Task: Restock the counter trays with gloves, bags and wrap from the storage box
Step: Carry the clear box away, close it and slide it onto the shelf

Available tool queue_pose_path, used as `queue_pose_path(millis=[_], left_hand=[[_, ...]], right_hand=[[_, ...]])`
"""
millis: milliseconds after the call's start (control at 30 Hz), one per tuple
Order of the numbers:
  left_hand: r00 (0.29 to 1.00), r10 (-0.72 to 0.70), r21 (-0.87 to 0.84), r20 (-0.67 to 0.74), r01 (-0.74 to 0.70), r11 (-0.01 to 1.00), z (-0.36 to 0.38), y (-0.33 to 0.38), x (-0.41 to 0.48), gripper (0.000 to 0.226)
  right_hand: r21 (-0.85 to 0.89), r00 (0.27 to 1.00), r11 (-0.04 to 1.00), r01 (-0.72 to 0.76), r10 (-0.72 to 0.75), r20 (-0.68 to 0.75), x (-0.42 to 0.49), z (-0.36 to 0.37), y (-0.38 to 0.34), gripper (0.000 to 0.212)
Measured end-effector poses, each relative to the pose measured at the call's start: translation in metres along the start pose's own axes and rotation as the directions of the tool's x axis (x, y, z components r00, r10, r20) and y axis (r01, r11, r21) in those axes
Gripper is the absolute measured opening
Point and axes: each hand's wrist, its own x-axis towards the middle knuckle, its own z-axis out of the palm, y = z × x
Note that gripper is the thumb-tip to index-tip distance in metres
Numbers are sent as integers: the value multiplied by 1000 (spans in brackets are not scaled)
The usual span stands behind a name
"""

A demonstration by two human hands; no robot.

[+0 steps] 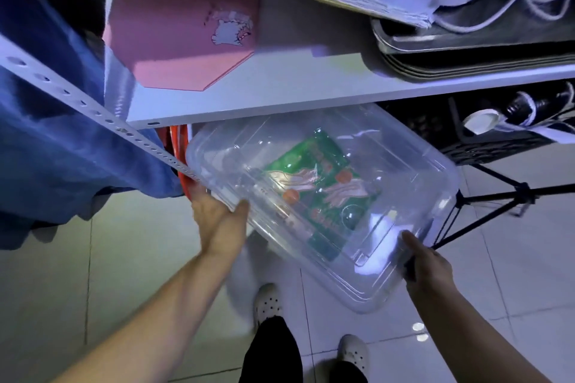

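Blue fabric [62,140] hangs far left beside white perforated shelf rail [93,109]. Left hand [217,221] clamps the left rim of the clear lidded storage box [404,171], thumb on top. Box tilted, half out from under white shelf [280,96], green glove pack [320,183] inside. Right hand [426,264] clenched on its near right corner. Black tripod [497,205] right.

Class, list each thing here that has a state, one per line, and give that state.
Storage box: lid on, tilted, held off the floor, half under the shelf.
Green packet: inside the box, lying flat.
Left hand: gripping the box's near-left edge.
Right hand: gripping the box's near-right corner.
Pink folder: closed, on the shelf.
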Motion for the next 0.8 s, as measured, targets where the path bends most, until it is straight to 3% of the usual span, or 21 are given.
queue_pose_path(millis=[67, 167, 233, 333, 533, 667, 800], left_hand=[[961, -157, -160, 227, 195, 968, 12, -1, -35, 47], [818, -368, -232, 443, 501, 834, 30, -1, -73, 15], [803, -384, -273, 455, 536, 799, 35, 4, -78, 30], [860, -295, -295, 416, 434, 851, 29, 17, -64, 33], [892, -290, -321, 346, 403, 857, 4, 19, -21, 14], [819, -422, -214, 390, 526, 823, -4, 4, -31, 22], [715, -557, -396, 422, 699, 596, -11, -5, -29, 29]], right_hand=[[-18, 1000, 1000, -13, 12, -22, -6, 4, -5, 27], [-20, 999, 999, -27, 26, -33, -8, 3, -11, 46], [-28, 998, 999, -35, 34, -56, -9, 3, -16, 57], [12, 997, 998, -58, 59, -59, -12, 11, -17, 59], [57, 994, 993, -99, 101, -47, -34, 66, -2, 34], [104, 993, 987, -118, 117, 22, -54, 118, 7, 29], [72, 967, 985, -157, 138, 212, -72, 151, 8, 21]])
